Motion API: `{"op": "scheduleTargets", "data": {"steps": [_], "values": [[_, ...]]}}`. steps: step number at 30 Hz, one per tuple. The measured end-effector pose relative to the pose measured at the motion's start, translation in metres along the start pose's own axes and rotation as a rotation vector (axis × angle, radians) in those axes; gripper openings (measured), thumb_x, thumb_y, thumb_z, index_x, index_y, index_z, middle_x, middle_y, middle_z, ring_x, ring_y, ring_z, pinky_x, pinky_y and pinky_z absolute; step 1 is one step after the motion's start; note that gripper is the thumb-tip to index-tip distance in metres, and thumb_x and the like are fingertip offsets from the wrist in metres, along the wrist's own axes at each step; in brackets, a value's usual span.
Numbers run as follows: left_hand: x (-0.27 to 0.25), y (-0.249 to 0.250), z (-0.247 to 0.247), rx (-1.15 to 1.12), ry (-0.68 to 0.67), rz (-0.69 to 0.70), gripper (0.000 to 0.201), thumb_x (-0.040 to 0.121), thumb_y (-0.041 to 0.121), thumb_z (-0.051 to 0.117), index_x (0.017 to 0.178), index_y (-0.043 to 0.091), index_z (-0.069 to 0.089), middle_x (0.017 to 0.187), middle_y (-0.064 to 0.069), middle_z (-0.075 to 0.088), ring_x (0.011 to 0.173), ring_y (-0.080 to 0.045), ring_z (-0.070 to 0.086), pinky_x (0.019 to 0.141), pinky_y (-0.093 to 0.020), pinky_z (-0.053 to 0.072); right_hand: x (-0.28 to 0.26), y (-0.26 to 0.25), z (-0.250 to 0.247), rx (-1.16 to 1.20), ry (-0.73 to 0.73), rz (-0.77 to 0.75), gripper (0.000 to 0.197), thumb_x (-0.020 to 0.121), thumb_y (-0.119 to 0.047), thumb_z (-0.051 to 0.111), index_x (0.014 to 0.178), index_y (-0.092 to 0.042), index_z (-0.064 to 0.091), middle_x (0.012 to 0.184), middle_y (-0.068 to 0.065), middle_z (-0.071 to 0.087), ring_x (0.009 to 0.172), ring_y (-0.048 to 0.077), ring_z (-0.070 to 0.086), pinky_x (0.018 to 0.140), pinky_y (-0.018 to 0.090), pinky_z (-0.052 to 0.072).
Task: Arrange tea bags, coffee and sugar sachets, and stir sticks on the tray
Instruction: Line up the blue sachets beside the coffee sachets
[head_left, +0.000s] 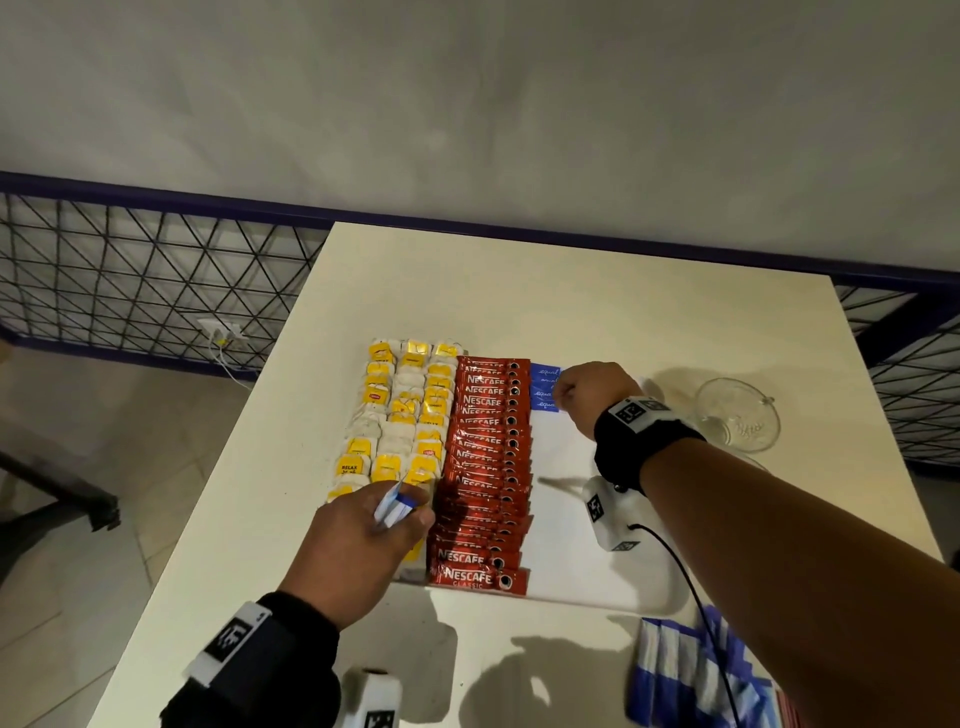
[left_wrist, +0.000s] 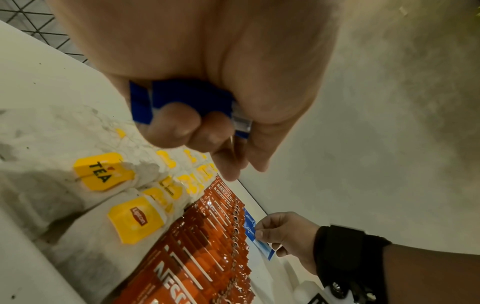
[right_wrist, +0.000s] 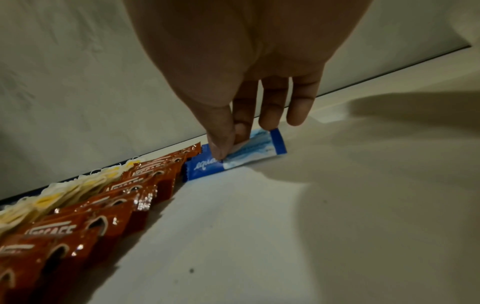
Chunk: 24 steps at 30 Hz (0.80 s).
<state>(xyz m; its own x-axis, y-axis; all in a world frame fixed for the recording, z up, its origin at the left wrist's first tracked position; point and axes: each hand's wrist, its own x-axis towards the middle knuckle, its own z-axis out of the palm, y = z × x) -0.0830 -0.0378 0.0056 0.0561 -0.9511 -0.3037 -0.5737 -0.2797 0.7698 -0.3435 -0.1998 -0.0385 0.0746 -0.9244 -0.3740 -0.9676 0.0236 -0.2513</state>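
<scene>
Tea bags (head_left: 395, 415) left, coffee sachets (head_left: 485, 467) mid, sugar sachets (head_left: 544, 387) right.

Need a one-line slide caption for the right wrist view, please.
Right hand pinches a blue sachet into place beside the red coffee sachets.

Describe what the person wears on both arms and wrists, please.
Both hands, left hand and right hand, are bare. Each wrist carries a wide black strap bearing a white plate with a black square code marker. A white camera box, also marked with codes, hangs under the right wrist, and a thin black cable runs from it. The left forearm has a black sleeve; the right forearm is uncovered.
</scene>
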Motion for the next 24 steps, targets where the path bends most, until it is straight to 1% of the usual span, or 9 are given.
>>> {"op": "scheduleTargets", "data": {"steps": [2, 4, 7, 11, 17, 19, 21, 23, 24], "values": [[0.000, -0.001, 0.001, -0.010, 0.003, -0.007, 0.010, 0.085, 0.026, 0.071, 0.078, 0.033, 0.067, 0.075, 0.021, 0.066, 0.068, -0.002, 0.059, 0.062, -0.018, 0.042, 0.001, 0.000, 0.000, -0.007, 0.005, -0.007, 0.016, 0.088, -0.016, 0.056, 0.095, -0.024, 0.069, 0.105, 0.000, 0.066, 0.096, 0.022, 0.061, 0.087, 0.033, 0.052], [0.000, -0.001, 0.002, -0.021, 0.002, -0.007, 0.009, 0.085, 0.027, 0.071, 0.080, 0.033, 0.067, 0.076, 0.020, 0.067, 0.068, -0.001, 0.059, 0.062, -0.017, 0.043, 0.002, 0.000, 0.001, -0.018, 0.008, -0.011, 0.018, 0.089, -0.016, 0.054, 0.095, -0.024, 0.068, 0.105, 0.000, 0.066, 0.096, 0.022, 0.061, 0.086, 0.033, 0.052], [0.000, -0.002, 0.003, -0.036, 0.009, -0.006, 0.008, 0.085, 0.027, 0.071, 0.080, 0.032, 0.068, 0.074, 0.016, 0.068, 0.068, -0.002, 0.060, 0.062, -0.018, 0.044, 0.004, 0.000, 0.002, -0.036, 0.014, -0.022, 0.019, 0.087, -0.014, 0.052, 0.091, -0.026, 0.067, 0.104, 0.000, 0.066, 0.094, 0.021, 0.061, 0.084, 0.031, 0.052], [0.000, -0.003, 0.004, -0.050, 0.002, -0.012, 0.007, 0.086, 0.027, 0.071, 0.080, 0.031, 0.070, 0.073, 0.020, 0.067, 0.065, 0.000, 0.058, 0.062, -0.020, 0.042, 0.007, 0.000, 0.003, -0.064, 0.012, -0.014, 0.019, 0.086, -0.015, 0.052, 0.088, -0.028, 0.066, 0.103, -0.001, 0.066, 0.094, 0.021, 0.061, 0.084, 0.032, 0.053], [-0.002, -0.003, 0.006, -0.076, 0.003, -0.015, 0.006, 0.086, 0.027, 0.071, 0.081, 0.031, 0.071, 0.077, 0.013, 0.070, 0.075, -0.002, 0.062, 0.065, -0.015, 0.043, 0.010, -0.002, 0.005, -0.098, 0.047, -0.024, 0.013, 0.087, -0.020, 0.059, 0.098, -0.021, 0.066, 0.103, 0.005, 0.065, 0.095, 0.024, 0.061, 0.085, 0.036, 0.053], [-0.004, 0.000, 0.005, -0.087, -0.012, -0.011, 0.006, 0.086, 0.026, 0.070, 0.080, 0.029, 0.070, 0.072, 0.013, 0.069, 0.065, -0.002, 0.060, 0.060, -0.015, 0.043, 0.008, -0.001, 0.004, -0.077, 0.069, -0.026, 0.011, 0.089, -0.019, 0.056, 0.096, -0.021, 0.065, 0.104, 0.005, 0.064, 0.096, 0.025, 0.060, 0.086, 0.036, 0.052], [-0.006, 0.001, 0.007, -0.170, -0.040, -0.037, 0.010, 0.086, 0.022, 0.070, 0.077, 0.021, 0.066, 0.058, 0.005, 0.062, 0.046, -0.007, 0.050, 0.050, -0.022, 0.041, 0.004, 0.000, 0.001, -0.009, 0.110, -0.012, 0.015, 0.090, -0.015, 0.051, 0.088, -0.023, 0.062, 0.102, 0.005, 0.064, 0.094, 0.024, 0.059, 0.083, 0.035, 0.051], [-0.008, 0.003, 0.009, -0.367, -0.093, -0.113, 0.015, 0.088, 0.015, 0.068, 0.081, 0.006, 0.058, 0.049, -0.002, 0.050, 0.042, -0.017, 0.041, 0.044, -0.026, 0.036, -0.006, -0.001, -0.004, 0.088, 0.163, 0.011, 0.016, 0.092, -0.016, 0.049, 0.086, -0.023, 0.062, 0.102, 0.004, 0.063, 0.094, 0.023, 0.059, 0.080, 0.032, 0.050], [-0.008, 0.004, 0.012, -0.540, -0.133, -0.171, 0.016, 0.088, 0.010, 0.068, 0.085, 0.003, 0.055, 0.050, -0.006, 0.046, 0.043, -0.020, 0.039, 0.045, -0.027, 0.035, -0.011, -0.004, -0.006, 0.149, 0.191, 0.011, 0.015, 0.093, -0.019, 0.050, 0.089, -0.021, 0.063, 0.101, 0.004, 0.063, 0.094, 0.023, 0.059, 0.079, 0.031, 0.049]]}}
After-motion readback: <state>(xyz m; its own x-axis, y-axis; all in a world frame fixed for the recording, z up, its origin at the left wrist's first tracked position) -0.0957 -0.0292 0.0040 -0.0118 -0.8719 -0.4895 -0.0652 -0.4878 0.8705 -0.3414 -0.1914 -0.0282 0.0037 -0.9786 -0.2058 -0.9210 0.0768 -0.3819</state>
